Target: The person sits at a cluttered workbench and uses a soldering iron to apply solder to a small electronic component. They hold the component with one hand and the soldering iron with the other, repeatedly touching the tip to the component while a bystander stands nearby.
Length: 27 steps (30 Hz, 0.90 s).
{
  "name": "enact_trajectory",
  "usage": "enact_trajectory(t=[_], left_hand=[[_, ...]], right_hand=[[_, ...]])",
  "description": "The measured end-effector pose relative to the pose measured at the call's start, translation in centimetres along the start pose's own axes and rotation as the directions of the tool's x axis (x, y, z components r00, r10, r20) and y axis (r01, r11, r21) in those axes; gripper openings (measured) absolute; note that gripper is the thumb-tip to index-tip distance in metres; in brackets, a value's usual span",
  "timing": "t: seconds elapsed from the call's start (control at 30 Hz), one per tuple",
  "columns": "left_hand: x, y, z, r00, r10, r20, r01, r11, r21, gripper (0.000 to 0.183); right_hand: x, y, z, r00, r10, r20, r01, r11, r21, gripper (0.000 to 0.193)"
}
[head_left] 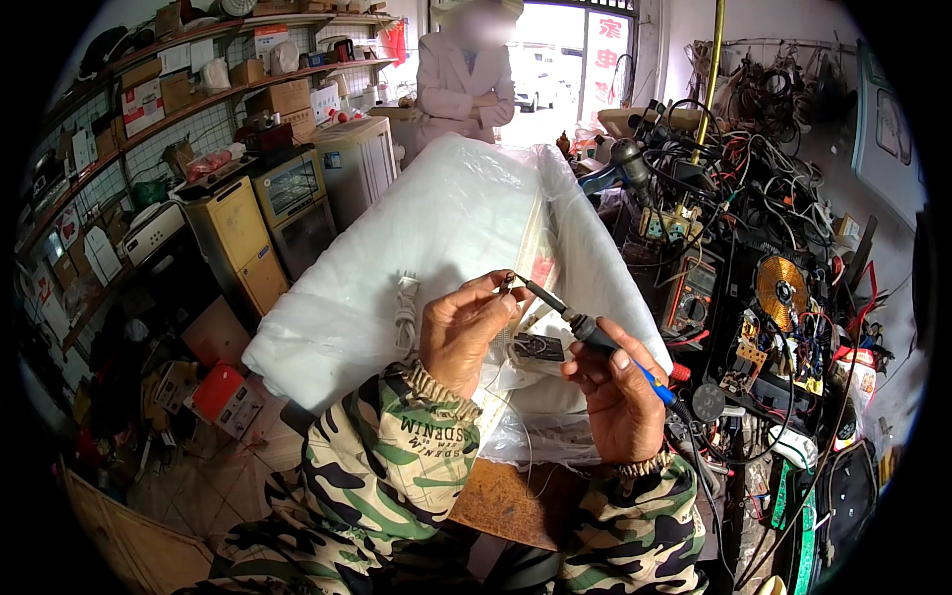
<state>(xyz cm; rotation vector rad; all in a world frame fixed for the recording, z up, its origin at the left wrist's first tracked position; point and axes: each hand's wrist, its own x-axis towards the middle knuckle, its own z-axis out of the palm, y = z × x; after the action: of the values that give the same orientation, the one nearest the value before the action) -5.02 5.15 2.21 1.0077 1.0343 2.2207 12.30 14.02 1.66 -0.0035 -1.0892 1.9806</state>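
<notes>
Both camouflage-sleeved forearms (397,466) reach past the near edge of the brown tabletop (516,501). The left hand (468,332), slanting rightward, pinches with thumb and fingertips; the right hand (623,402) curls in a pen-like grip, palm partly showing.

Electrical repair workshop, soldering iron (593,334), multimeter (692,296), tangled cables (769,178), copper-coloured coil (780,286), loaded shelves (297,73)
</notes>
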Motion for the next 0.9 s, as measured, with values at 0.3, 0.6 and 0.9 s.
enact_trajectory(t=[0.3, 0.6, 0.9], left_hand=[[0.04, -0.05, 0.19, 1.000, 0.007, 0.007, -0.007, 1.000, -0.010, 0.026], [-0.03, -0.03, 0.19, 1.000, 0.006, -0.010, -0.006, 0.999, -0.034, 0.024], [-0.06, 0.42, 0.72, 1.000, -0.010, -0.022, 0.008, 0.997, -0.077, 0.021]], right_hand=[[0.02, -0.04, -0.19, 1.000, -0.009, 0.011, 0.009, 1.000, 0.002, 0.044], [-0.02, 0.00, -0.14, 1.000, -0.007, 0.007, 0.006, 1.000, 0.008, 0.044], [0.17, -0.03, -0.20, 0.998, -0.031, -0.047, 0.031, 0.999, 0.006, 0.047]])
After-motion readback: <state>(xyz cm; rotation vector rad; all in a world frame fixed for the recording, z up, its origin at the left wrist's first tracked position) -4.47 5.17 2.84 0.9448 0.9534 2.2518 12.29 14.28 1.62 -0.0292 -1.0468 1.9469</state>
